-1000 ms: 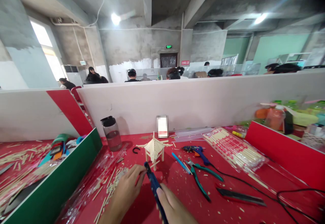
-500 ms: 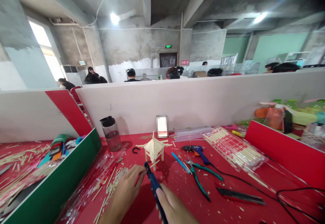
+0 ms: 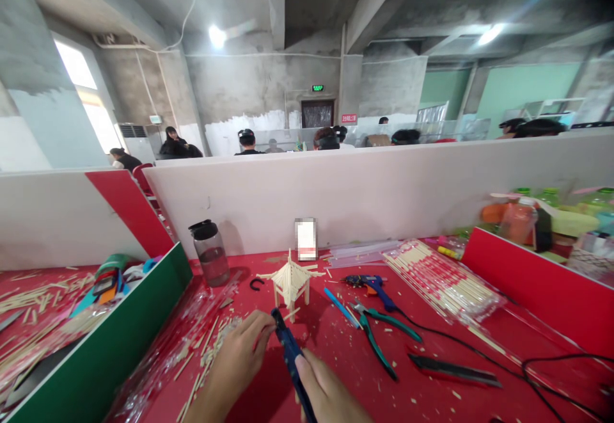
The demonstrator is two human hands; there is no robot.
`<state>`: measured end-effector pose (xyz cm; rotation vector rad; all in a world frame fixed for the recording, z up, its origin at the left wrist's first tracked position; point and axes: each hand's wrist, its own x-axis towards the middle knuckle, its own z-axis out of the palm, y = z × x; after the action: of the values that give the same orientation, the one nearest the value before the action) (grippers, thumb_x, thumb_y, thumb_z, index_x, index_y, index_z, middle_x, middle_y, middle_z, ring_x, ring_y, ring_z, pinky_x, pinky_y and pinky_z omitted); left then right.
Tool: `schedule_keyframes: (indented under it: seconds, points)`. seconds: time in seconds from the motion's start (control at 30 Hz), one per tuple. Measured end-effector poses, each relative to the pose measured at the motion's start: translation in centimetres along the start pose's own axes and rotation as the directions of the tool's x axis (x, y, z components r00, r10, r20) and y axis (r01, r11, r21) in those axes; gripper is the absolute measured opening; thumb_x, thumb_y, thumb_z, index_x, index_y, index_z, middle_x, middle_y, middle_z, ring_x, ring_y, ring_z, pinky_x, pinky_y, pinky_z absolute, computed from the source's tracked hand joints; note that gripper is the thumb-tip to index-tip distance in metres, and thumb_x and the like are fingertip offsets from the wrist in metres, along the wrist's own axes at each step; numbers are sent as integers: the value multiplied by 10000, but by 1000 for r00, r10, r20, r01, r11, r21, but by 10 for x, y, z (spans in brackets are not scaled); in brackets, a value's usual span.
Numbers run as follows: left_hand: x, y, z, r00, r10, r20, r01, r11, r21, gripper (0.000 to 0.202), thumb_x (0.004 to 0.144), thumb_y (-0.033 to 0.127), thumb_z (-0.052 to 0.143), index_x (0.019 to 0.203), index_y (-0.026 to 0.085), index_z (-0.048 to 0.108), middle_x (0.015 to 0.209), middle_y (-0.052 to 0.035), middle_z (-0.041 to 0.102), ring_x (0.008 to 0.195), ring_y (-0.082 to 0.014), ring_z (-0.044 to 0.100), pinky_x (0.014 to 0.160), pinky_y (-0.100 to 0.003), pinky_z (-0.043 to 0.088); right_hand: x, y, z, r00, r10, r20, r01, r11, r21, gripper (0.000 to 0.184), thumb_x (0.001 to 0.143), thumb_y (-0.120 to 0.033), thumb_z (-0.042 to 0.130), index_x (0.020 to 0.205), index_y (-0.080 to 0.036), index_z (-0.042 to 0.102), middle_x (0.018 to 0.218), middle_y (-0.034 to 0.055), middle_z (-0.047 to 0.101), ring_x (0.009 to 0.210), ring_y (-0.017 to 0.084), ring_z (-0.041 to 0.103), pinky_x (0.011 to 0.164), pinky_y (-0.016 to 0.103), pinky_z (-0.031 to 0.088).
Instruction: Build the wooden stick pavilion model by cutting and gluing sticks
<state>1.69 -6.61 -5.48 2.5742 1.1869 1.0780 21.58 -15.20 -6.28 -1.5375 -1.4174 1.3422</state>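
Note:
My right hand [image 3: 326,391] is closed round the handle of a dark blue tool [image 3: 290,352] that points up and away from me. My left hand [image 3: 240,362] is pinched at the tool's tip, fingers together; what they hold, if anything, is too small to make out. Just beyond the tip stands a small pavilion model of wooden sticks [image 3: 291,280] on the red table [image 3: 432,397].
Green-handled pliers [image 3: 378,333], a blue glue gun [image 3: 371,284] with a black cable, a blue pen [image 3: 338,306] and a black blade [image 3: 455,374] lie to the right. Packs of sticks [image 3: 444,284] sit further right. A bottle [image 3: 211,253] stands left, beside a green divider [image 3: 105,352].

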Motion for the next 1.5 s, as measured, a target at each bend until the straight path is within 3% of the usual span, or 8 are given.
schedule_keyframes:
  seconds: [0.4, 0.53, 0.67, 1.0, 1.1, 1.23, 1.33, 1.5]
  points:
    - [5, -2, -5, 987, -46, 151, 51, 998, -28, 252, 992, 142, 508, 841, 228, 690, 811, -37, 729, 731, -212, 718, 664, -270, 499, 9, -3, 3, 985, 93, 147, -113, 984, 138, 553, 1087, -473, 226, 1150, -121, 649, 753, 68, 716, 660, 172, 712, 639, 241, 527]
    - [4, -6, -5, 983, -56, 176, 63, 997, -33, 262, 1009, 141, 483, 861, 221, 685, 831, -45, 725, 756, -211, 712, 684, -270, 491, 14, 13, 9, 992, -62, 110, 79, 984, -160, 469, 984, -268, 508, 1412, -96, 592, 1286, 222, 697, 1010, 269, 746, 929, 355, 544]
    - [4, -9, -5, 979, -62, 196, 70, 997, -37, 266, 1018, 145, 471, 861, 211, 676, 831, -51, 708, 756, -211, 701, 687, -266, 476, 19, 30, 17, 993, -111, 30, 115, 962, -246, 668, 873, -167, 615, 1532, -189, 510, 1573, 175, 503, 1373, 365, 550, 1150, 452, 398]
    - [3, -13, -5, 975, -72, 210, 91, 992, -86, 276, 994, 123, 467, 812, 214, 654, 804, -45, 686, 724, -208, 664, 673, -267, 442, 22, 37, 28, 974, -126, -191, 141, 988, 68, 414, 889, -557, 694, 1166, -262, 781, 1279, 117, 741, 1253, 389, 645, 1073, 463, 462]
    - [3, -13, -4, 975, -88, 204, 112, 987, -113, 271, 988, 123, 468, 816, 212, 657, 806, -46, 684, 731, -209, 659, 681, -270, 440, 20, 31, 25, 981, -114, -158, 142, 973, 180, 447, 852, -675, 683, 998, -268, 799, 918, 90, 801, 979, 318, 747, 849, 375, 557]
    - [4, -12, -7, 975, -115, 190, 147, 976, -161, 258, 972, 132, 494, 803, 209, 672, 802, -46, 695, 739, -213, 657, 694, -278, 443, 20, 23, 21, 996, -61, -58, 71, 980, 188, 573, 953, -726, 468, 924, -250, 786, 561, 16, 656, 554, 201, 672, 579, 292, 507]
    - [5, -12, -14, 977, -139, 164, 173, 961, -214, 232, 982, 204, 534, 803, 203, 681, 791, -44, 702, 729, -212, 652, 694, -278, 453, 20, 18, 10, 989, -139, -57, 143, 987, 71, 498, 975, -645, 492, 966, -242, 785, 682, 37, 715, 589, 179, 680, 598, 275, 497]
    - [8, -11, -26, 968, -243, 64, 250, 906, -343, 252, 991, 381, 574, 844, 201, 671, 760, -21, 669, 699, -203, 614, 655, -268, 459, 14, 6, -22, 951, -289, -112, 246, 923, -295, 407, 991, -499, 516, 1234, -258, 737, 1100, 132, 793, 1045, 315, 741, 856, 376, 538]
